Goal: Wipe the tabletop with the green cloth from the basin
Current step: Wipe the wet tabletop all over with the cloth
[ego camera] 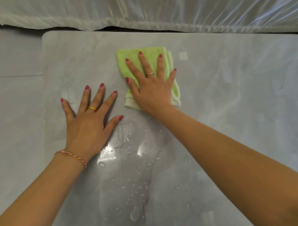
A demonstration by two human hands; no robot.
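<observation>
From left to right, I see floor (4, 103) beyond the counter's left edge, and my left hand (89, 121) lies flat just inside that edge, fingers spread straight, holding nothing, pressing the bare counter (236, 103) as a brace. If I lean harder on it, I judge it could skid, because water drops (134, 187) sit on the glossy surface close to its thumb and run back toward me between my arms. Just right of it, my right hand (152, 86) is spread flat on the folded green cloth (131, 59), fingers straight, pressing it down rather than pinching it. The cloth lies toward the far middle of the counter, near the back edge. The folds at its right side look loose, so a fast push could open them or let the cloth slide out from under my palm. The far edge is close ahead, with plastic sheeting (188, 6) just beyond; a long forward stroke could run the cloth off or snag it there. To the right, the counter stretches wide, the best room for sweeping.
</observation>
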